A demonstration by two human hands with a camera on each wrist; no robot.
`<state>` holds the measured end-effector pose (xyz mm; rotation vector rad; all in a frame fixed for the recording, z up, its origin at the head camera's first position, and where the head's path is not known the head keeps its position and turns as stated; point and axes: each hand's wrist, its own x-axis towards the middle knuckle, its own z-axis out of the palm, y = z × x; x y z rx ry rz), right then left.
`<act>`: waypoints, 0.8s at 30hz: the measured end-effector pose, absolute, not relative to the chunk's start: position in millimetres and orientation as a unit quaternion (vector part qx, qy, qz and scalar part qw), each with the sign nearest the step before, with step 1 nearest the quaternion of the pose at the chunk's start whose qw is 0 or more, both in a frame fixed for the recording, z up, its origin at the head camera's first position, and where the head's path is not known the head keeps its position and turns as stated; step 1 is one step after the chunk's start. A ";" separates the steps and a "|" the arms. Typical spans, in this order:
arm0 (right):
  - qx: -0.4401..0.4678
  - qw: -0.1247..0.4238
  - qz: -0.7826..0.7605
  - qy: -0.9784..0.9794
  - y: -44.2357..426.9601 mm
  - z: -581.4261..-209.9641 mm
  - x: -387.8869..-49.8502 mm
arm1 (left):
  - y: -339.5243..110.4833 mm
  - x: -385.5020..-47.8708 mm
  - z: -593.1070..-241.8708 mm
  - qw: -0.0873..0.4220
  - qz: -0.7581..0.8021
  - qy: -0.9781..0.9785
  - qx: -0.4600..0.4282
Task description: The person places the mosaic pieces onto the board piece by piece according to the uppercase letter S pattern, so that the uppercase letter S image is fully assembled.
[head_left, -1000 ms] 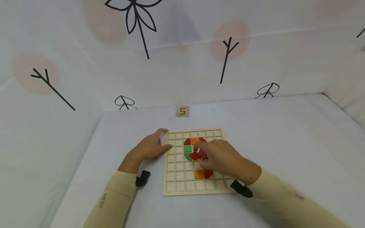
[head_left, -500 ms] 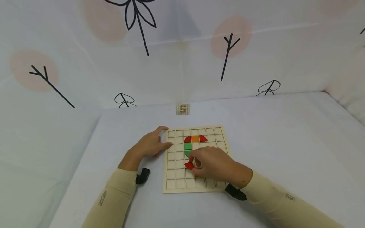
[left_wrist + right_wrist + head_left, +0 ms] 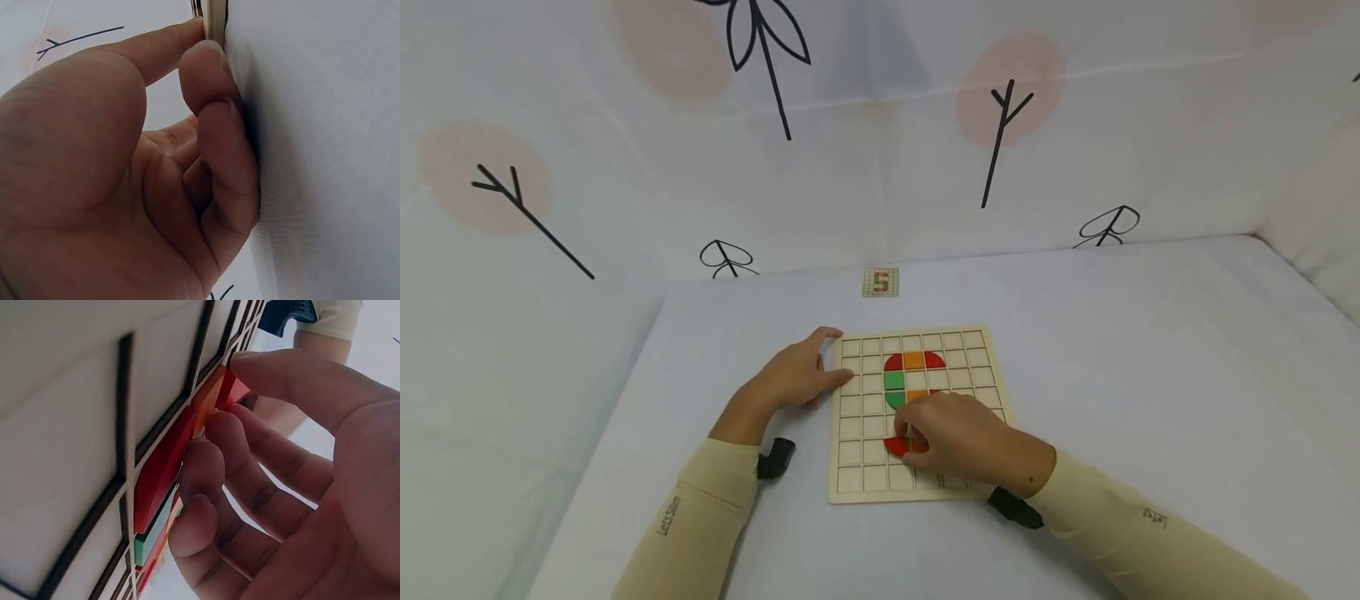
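A pale wooden grid board lies on the white cloth. My left hand rests against its left edge, index finger at the top-left corner and thumb lower down. In the left wrist view, that hand's other fingers are bent beside the board's edge. My right hand pinches a red quarter-circle tile at a lower cell, left of an orange square tile. Red, orange and green tiles, including a green square, sit higher on the board. My right hand hides several cells and tiles.
A small card with a coloured S pattern on a grid lies behind the board. A white cloth covers the table, and a patterned curtain hangs at the back.
My right hand has moved the red quarter-circle tile down and left, from the board's middle to a lower cell. My left hand stays at the board's edge. The head view has shifted slightly.
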<state>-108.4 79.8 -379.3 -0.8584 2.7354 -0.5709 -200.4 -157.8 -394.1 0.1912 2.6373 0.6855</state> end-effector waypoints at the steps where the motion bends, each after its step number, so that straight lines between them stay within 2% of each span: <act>1: -0.290 0.111 -0.195 0.930 79.8 -379.3 -108.3 | -157.7 -200.5 -394.2 0.203 0.245 0.945 0.069; 24: -0.281 0.098 -0.186 0.936 78.8 -377.4 -103.3 | -158.3 -201.0 -393.7 0.207 0.249 0.943 0.073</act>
